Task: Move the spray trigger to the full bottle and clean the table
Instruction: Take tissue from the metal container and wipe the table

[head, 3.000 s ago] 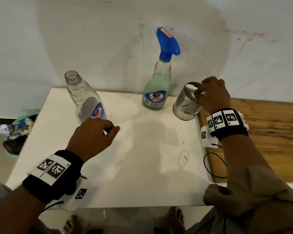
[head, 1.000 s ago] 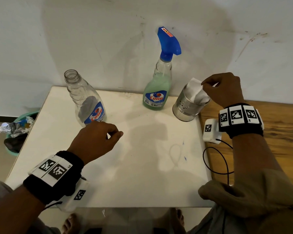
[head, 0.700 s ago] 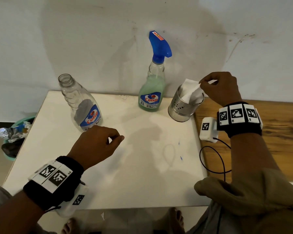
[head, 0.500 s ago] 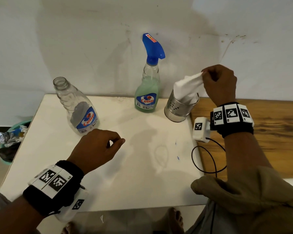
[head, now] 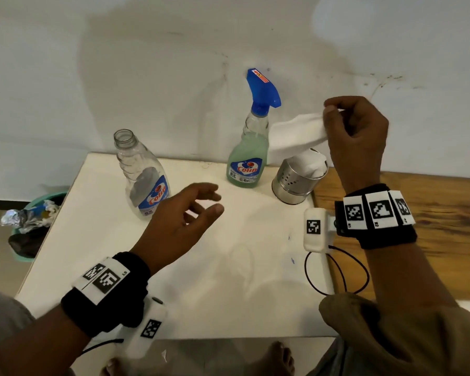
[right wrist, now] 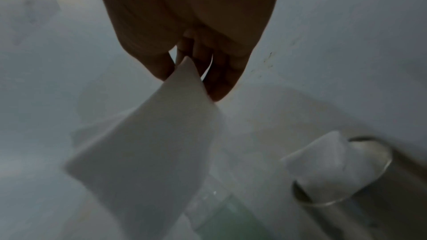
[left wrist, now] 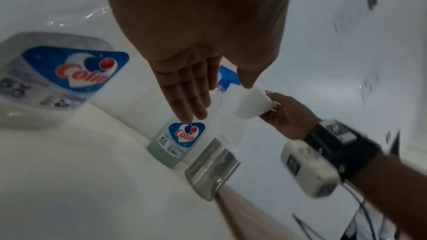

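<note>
1. White table point(head: 228, 294) fills the frame's middle; the full bottle point(head: 246, 158) stands upright at upper centre against the wall, trigger point(head: 262, 89) on top with its nozzle pointing upper left.
2. My right hand point(head: 356, 134) pinches a tissue point(head: 293, 131) above the tin point(head: 296, 183); I should lift straight up so the tin stays put.
3. My left hand point(head: 179, 226) hovers with fingers spread, holding nothing.

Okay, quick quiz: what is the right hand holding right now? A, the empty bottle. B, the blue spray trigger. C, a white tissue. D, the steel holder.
C: the right hand pinches a white tissue lifted above the steel holder.
</note>
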